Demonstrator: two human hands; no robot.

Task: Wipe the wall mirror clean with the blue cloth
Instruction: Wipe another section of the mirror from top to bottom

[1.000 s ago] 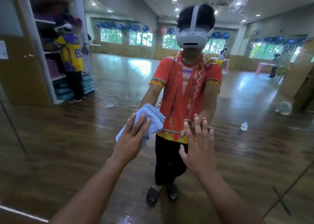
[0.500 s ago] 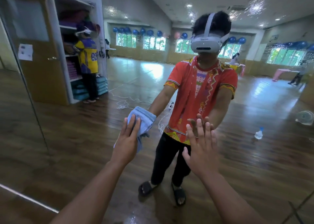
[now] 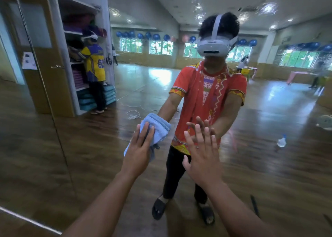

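The wall mirror [image 3: 269,147] fills the view and reflects me in a red patterned shirt and a white headset. My left hand [image 3: 139,150] lies flat with straight fingers on the folded blue cloth [image 3: 158,129], pressing it against the glass at about waist height of my reflection. My right hand [image 3: 201,156] is spread flat on the mirror just to the right, fingers straight, meeting its own reflection. Nothing is held in the right hand.
A vertical seam [image 3: 45,96] between mirror panels runs down the left. Reflected in the glass are a wooden floor, a shelf unit [image 3: 77,60] with a person in a yellow and purple shirt, a spray bottle [image 3: 281,141] on the floor, and a loose white cable [image 3: 133,113].
The view has shifted, so the mirror seam and shelf now sit further right in frame. My left hand with the cloth slid a little up and left on the glass; my right hand stays flat.
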